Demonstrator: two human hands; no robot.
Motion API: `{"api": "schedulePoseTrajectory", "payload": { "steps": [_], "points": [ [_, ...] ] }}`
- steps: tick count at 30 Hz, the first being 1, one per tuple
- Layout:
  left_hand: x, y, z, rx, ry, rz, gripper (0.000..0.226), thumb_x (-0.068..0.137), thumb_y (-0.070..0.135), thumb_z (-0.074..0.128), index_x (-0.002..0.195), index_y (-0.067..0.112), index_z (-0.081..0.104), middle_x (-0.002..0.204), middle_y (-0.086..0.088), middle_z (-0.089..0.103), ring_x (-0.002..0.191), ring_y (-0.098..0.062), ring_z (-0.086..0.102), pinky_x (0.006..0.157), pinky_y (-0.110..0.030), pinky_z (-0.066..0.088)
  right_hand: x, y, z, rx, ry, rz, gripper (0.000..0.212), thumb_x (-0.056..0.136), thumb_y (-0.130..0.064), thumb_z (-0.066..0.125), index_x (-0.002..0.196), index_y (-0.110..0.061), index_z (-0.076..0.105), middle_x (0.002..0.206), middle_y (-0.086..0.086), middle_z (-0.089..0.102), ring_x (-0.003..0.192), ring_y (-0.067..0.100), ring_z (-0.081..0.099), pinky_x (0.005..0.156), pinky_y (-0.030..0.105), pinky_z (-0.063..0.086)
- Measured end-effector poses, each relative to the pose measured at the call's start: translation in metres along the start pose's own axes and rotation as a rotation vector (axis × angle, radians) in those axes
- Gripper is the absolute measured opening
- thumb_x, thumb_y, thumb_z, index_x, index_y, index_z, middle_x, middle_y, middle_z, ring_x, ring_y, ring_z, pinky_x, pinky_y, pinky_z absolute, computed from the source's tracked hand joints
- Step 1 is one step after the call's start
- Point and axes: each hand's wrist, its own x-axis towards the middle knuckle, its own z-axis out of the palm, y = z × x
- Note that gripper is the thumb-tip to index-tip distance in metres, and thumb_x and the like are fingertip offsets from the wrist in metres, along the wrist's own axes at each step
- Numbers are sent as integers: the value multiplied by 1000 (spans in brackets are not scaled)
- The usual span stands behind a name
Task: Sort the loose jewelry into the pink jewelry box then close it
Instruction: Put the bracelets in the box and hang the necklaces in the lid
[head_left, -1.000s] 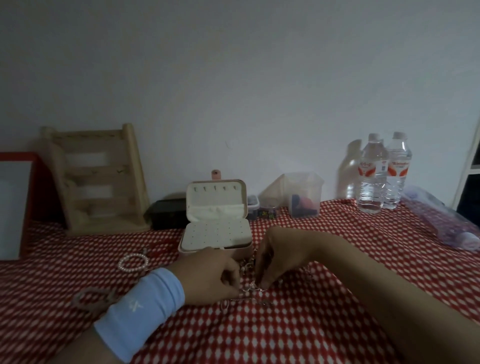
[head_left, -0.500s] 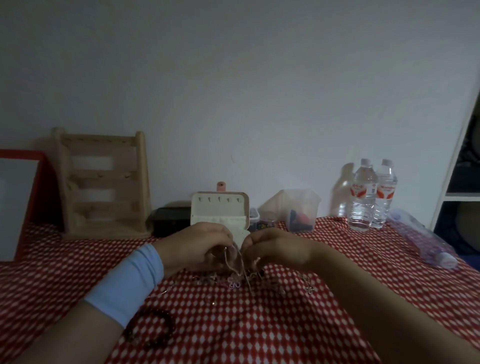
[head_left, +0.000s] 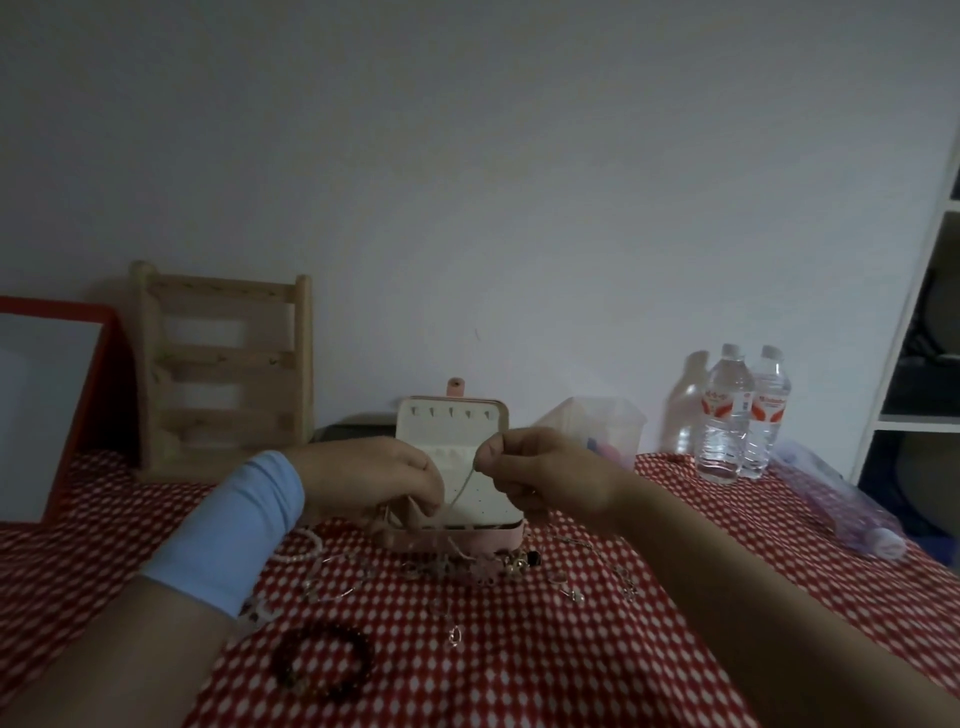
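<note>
The thin chain (head_left: 464, 486) is strung between both hands just in front of the open pink jewelry box (head_left: 498, 540). The box stands mid-table on the red checked tablecloth (head_left: 597, 665), its lid upright with a row of hooks showing inside. The right hand (head_left: 545, 475) pinches the chain's upper end between thumb and forefinger. The left hand (head_left: 374, 480) has its fingers curled down over the lower part and seems to pinch it too, though the dim light makes that grip hard to confirm. The step looks like freeing the chain from the heap of loose jewelry (head_left: 467, 566) lying against the box's front. To do it well, hold the upper pinch firm and lift slowly while the left fingers feed the chain out, so no neighbouring piece rides up, then carry it to a lid hook. A dark bead bracelet (head_left: 324, 670) and a pearl bracelet (head_left: 301, 545) lie by the left forearm, not yet sorted
</note>
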Motion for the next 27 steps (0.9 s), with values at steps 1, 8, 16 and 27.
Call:
{"api": "schedulePoseTrajectory", "payload": {
  "steps": [1,8,16,27],
  "points": [
    [-2,2,0,41,19,9,8,92,21,63,91,14,67,86,-5,68,76,-13,66,62,-26,53,1,-3,2,-15,2,-7,14,103,-25,56,96,-14,61,66,-6,45,55,9,35,52,25,31],
    [8,3,15,178,39,166,16,95,34,60,104,26,70,94,11,76,76,-5,63,73,-27,49,5,-22,8,-91,109,-81,13,102,-18,58,96,-9,65,63,-4,50,47,6,39,45,19,33],
    [13,-2,6,-323,166,249,22,77,31,57,79,13,69,77,3,68,71,-13,61,56,-24,40,-5,-17,-18,-450,188,-53,9,97,-24,65,96,-18,72,90,-3,74,76,2,67,69,16,53],
    [38,67,24,-470,281,391,21,97,13,47,82,10,61,63,-3,52,52,-14,44,47,-23,34,-49,-5,-58,-377,-57,191,22,101,-31,57,108,-17,72,81,-9,73,51,-1,50,50,13,40]
  ]
}}
